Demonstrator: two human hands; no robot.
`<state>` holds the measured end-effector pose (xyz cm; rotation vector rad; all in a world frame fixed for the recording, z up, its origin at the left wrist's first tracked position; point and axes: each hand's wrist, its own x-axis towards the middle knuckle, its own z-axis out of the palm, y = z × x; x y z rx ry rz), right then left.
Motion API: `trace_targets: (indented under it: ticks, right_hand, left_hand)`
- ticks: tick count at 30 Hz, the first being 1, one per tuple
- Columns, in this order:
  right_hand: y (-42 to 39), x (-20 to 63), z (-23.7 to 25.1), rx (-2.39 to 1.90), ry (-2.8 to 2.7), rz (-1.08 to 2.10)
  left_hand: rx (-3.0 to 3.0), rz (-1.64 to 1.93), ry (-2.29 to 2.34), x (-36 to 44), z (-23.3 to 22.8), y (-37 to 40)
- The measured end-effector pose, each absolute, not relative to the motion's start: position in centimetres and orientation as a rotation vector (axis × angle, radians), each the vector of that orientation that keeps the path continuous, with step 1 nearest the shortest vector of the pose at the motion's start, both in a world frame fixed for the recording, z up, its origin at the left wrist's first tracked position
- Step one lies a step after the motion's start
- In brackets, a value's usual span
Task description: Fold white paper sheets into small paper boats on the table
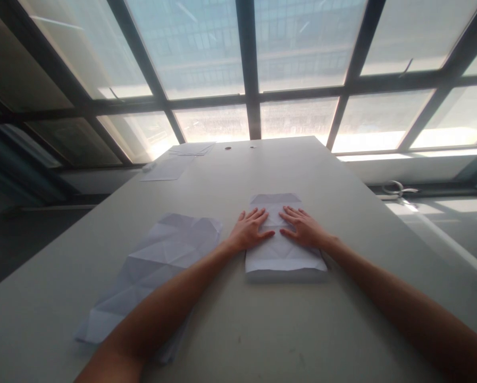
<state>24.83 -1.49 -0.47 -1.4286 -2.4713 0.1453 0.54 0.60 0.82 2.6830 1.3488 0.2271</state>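
You reach forward, left hand (251,231) and right hand (305,230) both flat, palms down, fingers spread, thumbs pointing at each other! Beneath them on the white table (230,314) sits your folded white paper (284,257), crossed with creases, its near edge slightly raised.

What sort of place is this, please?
Probably an office or workroom, though I cannot be certain: it has a long white table, sheets of folded paper on it, and large dark-framed windows behind.
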Motion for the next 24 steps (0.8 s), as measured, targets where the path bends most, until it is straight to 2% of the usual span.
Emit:
trace_targets:
  ticks: [11,24]
  right_hand:
    - [-1.05,25.15,-0.37,-1.381,-2.372,0.108]
    - [-1.29,25.18,0.22,-1.259,-2.366,0.099]
  left_hand:
    - [2.652,0.313,1.341,0.44,0.73,0.80]
    - [2.593,0.681,1.220,0.09,0.24,1.44]
